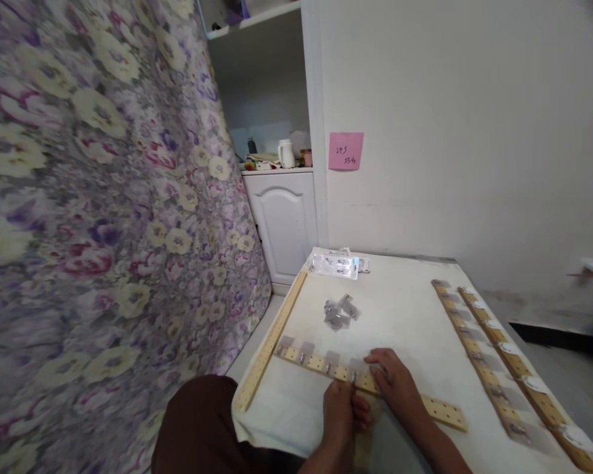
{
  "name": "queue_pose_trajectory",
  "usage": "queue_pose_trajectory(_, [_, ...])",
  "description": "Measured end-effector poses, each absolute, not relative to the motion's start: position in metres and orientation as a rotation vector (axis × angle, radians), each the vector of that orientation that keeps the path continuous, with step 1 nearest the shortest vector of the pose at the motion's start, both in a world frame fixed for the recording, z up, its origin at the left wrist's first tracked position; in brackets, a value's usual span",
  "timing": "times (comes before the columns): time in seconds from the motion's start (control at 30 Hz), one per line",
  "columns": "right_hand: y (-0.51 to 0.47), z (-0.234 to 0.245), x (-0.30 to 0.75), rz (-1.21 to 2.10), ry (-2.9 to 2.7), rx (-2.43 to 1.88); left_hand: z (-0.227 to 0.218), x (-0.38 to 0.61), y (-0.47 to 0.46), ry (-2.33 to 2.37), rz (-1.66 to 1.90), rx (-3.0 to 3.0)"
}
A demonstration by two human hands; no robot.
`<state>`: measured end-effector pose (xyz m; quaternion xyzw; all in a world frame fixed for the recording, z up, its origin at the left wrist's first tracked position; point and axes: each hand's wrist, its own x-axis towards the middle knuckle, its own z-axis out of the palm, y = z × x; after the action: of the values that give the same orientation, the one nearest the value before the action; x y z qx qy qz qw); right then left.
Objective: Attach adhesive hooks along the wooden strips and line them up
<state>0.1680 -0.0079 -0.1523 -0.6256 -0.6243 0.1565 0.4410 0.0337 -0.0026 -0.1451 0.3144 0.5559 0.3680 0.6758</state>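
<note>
A pale wooden strip with rows of holes (445,411) lies across the front of the table. Along it sit several clear plastic cards (306,349), each with a small silvery metal piece (303,357). My left hand (340,408) is closed at the strip's near edge, just below one metal piece (354,378); what its fingertips pinch is hidden. From the right, my right hand (395,382) reaches over the strip, its bent fingers pressed at the edge of the clear card beside that metal piece. A loose pile of similar small bagged pieces (338,313) lies beyond the strip.
A bare holed strip (267,355) runs along the table's left edge. Two more strips, one with clear cards (474,349) and one with white round pieces (508,349), lie at right. Flat clear packages (333,265) rest at the back. A floral curtain (128,197) hangs left.
</note>
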Motion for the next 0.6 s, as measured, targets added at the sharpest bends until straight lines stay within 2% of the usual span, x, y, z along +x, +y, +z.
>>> queue_pose_trajectory(0.37, [-0.004, -0.160, 0.155, 0.496, -1.526, -1.558, -0.151, 0.029, 0.000, 1.177, 0.804, 0.697])
queue_pose_trajectory(0.6, [0.018, -0.141, 0.172, 0.484, -1.497, -1.642, -0.164, 0.025, 0.010, 1.100, 0.730, 0.711])
